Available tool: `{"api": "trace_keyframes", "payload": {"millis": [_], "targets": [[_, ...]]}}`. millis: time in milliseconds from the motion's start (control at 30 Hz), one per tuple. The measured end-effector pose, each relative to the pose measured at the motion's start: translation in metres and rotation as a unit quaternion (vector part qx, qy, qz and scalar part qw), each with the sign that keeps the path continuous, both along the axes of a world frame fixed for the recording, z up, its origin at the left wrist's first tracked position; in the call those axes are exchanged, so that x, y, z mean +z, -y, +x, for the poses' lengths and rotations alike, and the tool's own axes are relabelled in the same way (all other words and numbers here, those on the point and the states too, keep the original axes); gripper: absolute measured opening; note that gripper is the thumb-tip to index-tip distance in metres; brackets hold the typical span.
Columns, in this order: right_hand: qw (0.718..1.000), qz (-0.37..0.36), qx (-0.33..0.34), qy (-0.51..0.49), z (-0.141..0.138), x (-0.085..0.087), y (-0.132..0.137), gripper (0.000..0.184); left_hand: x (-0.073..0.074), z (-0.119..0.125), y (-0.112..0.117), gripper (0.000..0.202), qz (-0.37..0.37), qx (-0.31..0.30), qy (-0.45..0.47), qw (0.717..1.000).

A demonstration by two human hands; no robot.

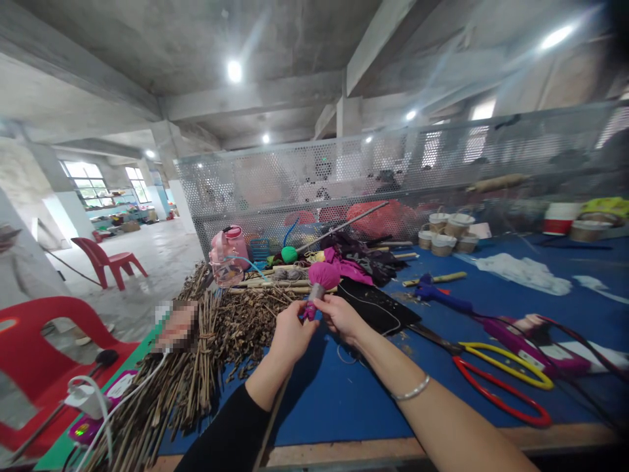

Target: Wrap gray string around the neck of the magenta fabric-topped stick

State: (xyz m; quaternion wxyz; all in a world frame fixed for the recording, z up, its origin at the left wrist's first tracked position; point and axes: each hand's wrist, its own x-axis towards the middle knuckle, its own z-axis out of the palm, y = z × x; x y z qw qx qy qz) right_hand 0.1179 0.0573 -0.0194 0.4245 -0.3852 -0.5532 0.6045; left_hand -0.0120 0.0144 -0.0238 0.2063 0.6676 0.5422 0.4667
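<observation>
My left hand [293,334] and my right hand [343,319] meet over the front of the table, fingers closed. Between them they grip a magenta cloth ball [324,273]; a grey band [317,292] circles its neck, and bunched magenta cloth shows below the band. A thin brown stick [276,419] runs down from beneath my left hand past the table edge; whether it joins the ball is hidden. Behind the ball lie magenta cloth [351,267] and black cloth [376,305]. To the right rest large scissors [501,377] with one yellow and one red handle.
Bundles of dry twigs [201,354] cover the table's left side. A pink jug [230,249] and green ball [289,254] stand at the back, before a perforated metal screen [275,177]. A blue-handled tool [442,295] and cords lie right; red chairs [59,334] stand left.
</observation>
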Motion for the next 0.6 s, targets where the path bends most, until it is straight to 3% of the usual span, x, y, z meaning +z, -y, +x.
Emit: {"api": "trace_keyframes", "payload": {"millis": [167,467,600], "targets": [[0.998,0.05,0.012,0.034,0.006,0.005,0.0,0.034,0.002,-0.001,0.003,0.028,0.032,0.022,-0.023,0.999],[1.0,0.013,0.003,0.0,0.02,0.021,0.002,0.027,0.006,-0.004,0.005,0.03,0.044,0.04,-0.017,0.998],[1.0,-0.001,0.021,-0.009,0.018,0.018,0.001,0.029,0.007,-0.003,0.004,0.027,0.03,0.029,0.056,0.998]]}}
